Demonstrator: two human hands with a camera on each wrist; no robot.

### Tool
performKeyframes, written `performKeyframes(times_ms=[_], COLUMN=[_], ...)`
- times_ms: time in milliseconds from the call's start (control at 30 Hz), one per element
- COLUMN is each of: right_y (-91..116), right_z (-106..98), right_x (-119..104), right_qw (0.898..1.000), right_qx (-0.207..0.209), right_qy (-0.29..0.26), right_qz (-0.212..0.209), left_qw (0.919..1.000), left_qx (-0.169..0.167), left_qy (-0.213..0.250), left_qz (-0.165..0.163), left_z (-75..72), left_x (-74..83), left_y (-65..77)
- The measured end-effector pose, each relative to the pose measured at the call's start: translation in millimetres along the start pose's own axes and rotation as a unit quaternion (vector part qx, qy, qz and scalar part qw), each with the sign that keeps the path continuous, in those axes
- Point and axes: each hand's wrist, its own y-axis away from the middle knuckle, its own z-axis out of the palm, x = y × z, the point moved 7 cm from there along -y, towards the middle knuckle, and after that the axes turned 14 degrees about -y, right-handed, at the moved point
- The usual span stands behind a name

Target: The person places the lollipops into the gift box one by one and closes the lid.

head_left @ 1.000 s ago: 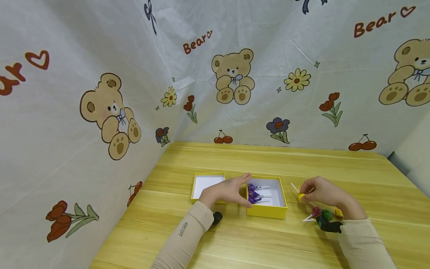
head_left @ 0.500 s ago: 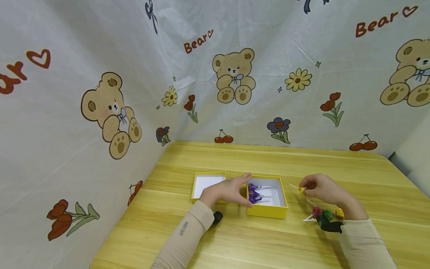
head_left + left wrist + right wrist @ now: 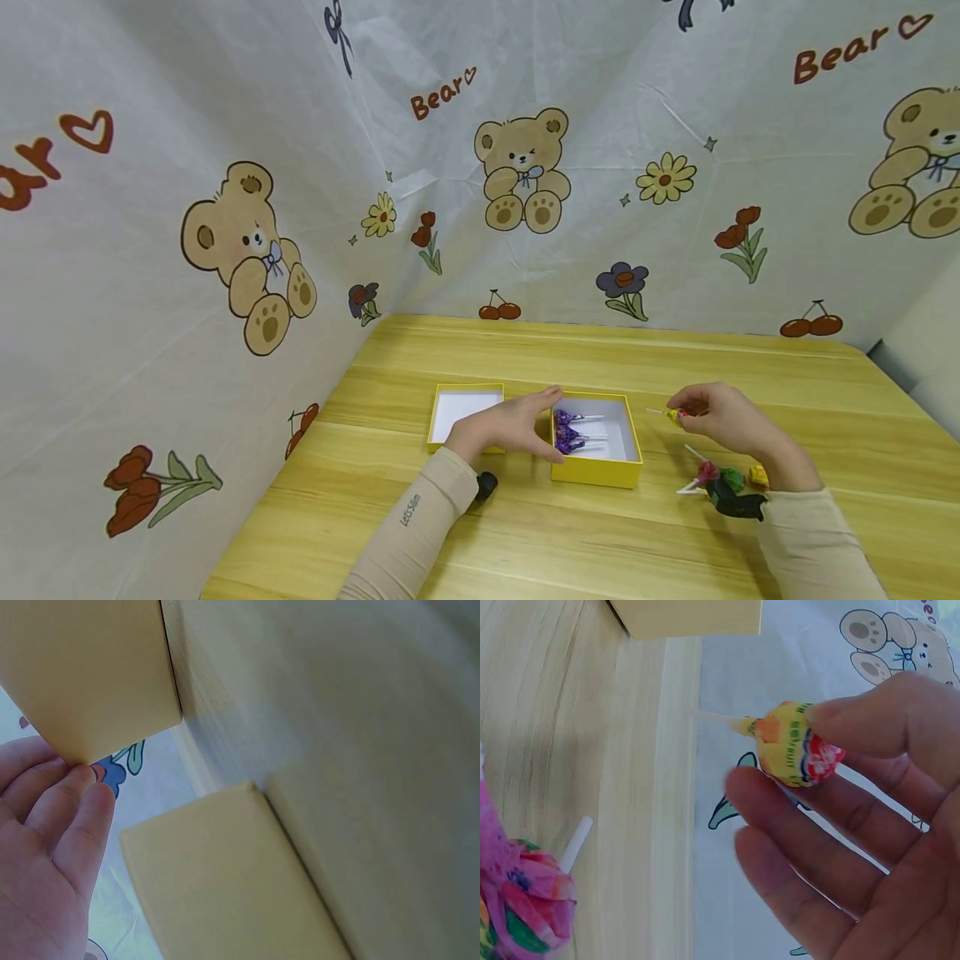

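My left hand (image 3: 506, 425) grips the left end of a yellow open box (image 3: 596, 473), fingers at the back corner and thumb at the front. In the left wrist view its fingers (image 3: 64, 795) touch the corner of the box (image 3: 90, 675). Inside the box several purple-wrapped lollipops (image 3: 567, 433) lie side by side, sticks pointing right. To the right of the box, my right hand (image 3: 723, 421) pinches a yellow-and-red lollipop (image 3: 784, 746) by its wrapped head between thumb and fingers. Its white stick points left towards the box.
A yellow box lid (image 3: 457, 404) with a white inside lies left of the box, partly behind my left hand. Under my right wrist are a pink lollipop (image 3: 707, 473), a green lollipop (image 3: 732, 478) and a yellow lollipop (image 3: 758, 475). A bear-print cloth (image 3: 525, 275) hangs behind the table.
My right hand has lifted the yellow lollipop up and slightly away from the other lollipops, and its stick has turned to point more level. The left hand and the box stay in place.
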Motion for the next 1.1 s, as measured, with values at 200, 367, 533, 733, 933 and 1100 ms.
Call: performKeyframes(times_ms=[200,367,533,733,933,1100], right_y=[0.1,0.1,0.2,-0.7,-1.8,-1.6], right_z=[0.3,0.8,1.5,4.3,6.9,7.8], right_x=[-6.1,-13.9,-20.1,-23.1,-22.9,-29.4], right_qw=[1.000,1.000,1.000,0.999,0.999,0.998], right_qx=[-0.005,0.000,0.009,0.013,0.006,0.006], right_qy=[-0.019,-0.002,0.012,0.009,-0.030,-0.044], right_qz=[-0.005,-0.013,-0.026,-0.040,-0.037,-0.048], left_qw=[1.0000,1.0000,1.0000,1.0000,1.0000,0.9999], left_qx=[-0.001,0.000,0.001,0.001,-0.001,-0.003], left_qy=[0.007,0.004,0.000,0.002,0.004,0.009], left_qz=[-0.003,0.000,0.004,0.006,0.007,0.006], left_z=[0.9,0.4,0.0,0.2,0.4,-0.4], left_x=[-0.2,-0.1,0.4,0.8,1.0,1.2], left_y=[-0.1,0.5,0.3,0.0,0.8,1.3])
